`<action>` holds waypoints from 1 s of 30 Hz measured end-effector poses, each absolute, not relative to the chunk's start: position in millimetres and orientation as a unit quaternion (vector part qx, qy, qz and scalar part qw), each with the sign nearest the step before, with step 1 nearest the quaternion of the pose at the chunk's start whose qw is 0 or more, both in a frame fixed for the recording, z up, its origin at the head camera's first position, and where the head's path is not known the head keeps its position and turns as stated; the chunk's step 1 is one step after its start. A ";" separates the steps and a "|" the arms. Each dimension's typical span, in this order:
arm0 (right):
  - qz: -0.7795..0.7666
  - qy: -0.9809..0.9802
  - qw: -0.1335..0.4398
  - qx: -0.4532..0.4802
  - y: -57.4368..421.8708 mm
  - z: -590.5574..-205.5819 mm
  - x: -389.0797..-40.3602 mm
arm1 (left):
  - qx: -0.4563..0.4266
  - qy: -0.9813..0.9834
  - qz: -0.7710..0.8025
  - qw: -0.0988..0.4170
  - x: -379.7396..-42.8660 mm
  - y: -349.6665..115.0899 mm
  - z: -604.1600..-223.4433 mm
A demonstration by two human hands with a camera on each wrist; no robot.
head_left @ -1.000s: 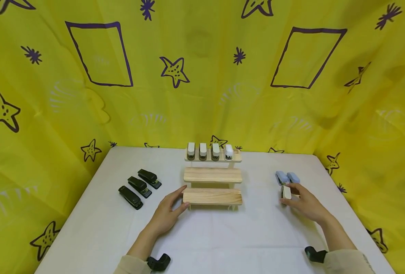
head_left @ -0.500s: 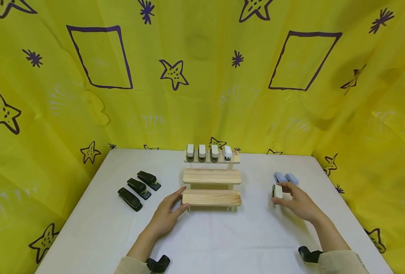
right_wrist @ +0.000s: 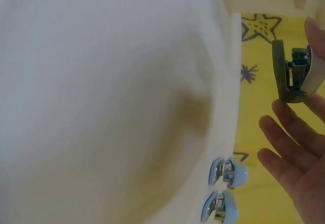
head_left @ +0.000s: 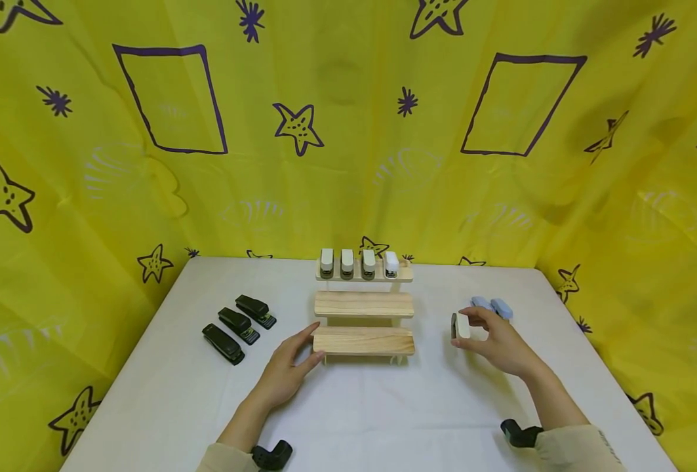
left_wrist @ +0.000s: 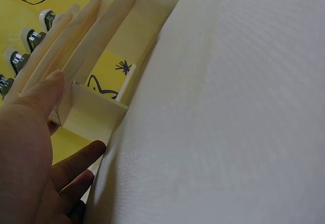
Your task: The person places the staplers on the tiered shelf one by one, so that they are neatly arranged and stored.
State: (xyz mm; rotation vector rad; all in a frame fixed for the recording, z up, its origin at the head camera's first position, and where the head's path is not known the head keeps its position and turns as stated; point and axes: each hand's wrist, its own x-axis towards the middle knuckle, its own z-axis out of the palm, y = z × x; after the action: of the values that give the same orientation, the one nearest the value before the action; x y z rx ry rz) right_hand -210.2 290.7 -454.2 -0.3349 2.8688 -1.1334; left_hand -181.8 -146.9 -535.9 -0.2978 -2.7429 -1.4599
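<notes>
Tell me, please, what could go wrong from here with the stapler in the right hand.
The white-topped stapler could slip, since the right hand holds it off the table by the fingertips.

Its fingers might also nudge the blue staplers close behind them.

The left hand holds the wooden stand at one end, so a jolt there could topple the four staplers on top.

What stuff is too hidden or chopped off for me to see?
Head view: the bare right hand hides part of the nearest small, rounded, pale blue stapler.
Right wrist view: the thumb covers part of the held cream-and-dark-green stapler.
Left wrist view: the left edge cuts off the bottommost cream-and-dark-green stapler on the pale wooden three-tier stand.
</notes>
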 end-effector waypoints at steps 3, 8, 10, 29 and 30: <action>-0.366 0.924 0.017 -0.114 286.3 -453.4 -209.5 | -0.097 -0.879 -0.467 0.010 -181.6 -146.6 -535.8; -0.362 0.923 0.017 -0.126 279.8 -449.9 -208.4 | -0.103 -0.879 -0.465 0.011 -182.6 -147.0 -535.6; -0.360 0.924 0.015 -0.129 277.1 -447.8 -208.7 | -0.106 -0.879 -0.465 0.012 -183.4 -147.2 -535.4; -0.368 0.916 0.000 -0.163 238.5 -422.1 -215.3 | -0.098 -0.880 -0.464 0.008 -182.9 -147.0 -535.9; -0.370 0.914 0.000 -0.166 236.0 -421.0 -216.1 | -0.097 -0.880 -0.465 0.008 -182.7 -146.8 -535.9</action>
State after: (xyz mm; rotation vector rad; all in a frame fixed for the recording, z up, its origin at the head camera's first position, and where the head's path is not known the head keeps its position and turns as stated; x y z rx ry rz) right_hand -216.1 236.0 -421.0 -0.5211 2.8712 -1.1634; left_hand -182.7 -146.8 -535.9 -0.3023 -2.7513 -1.4524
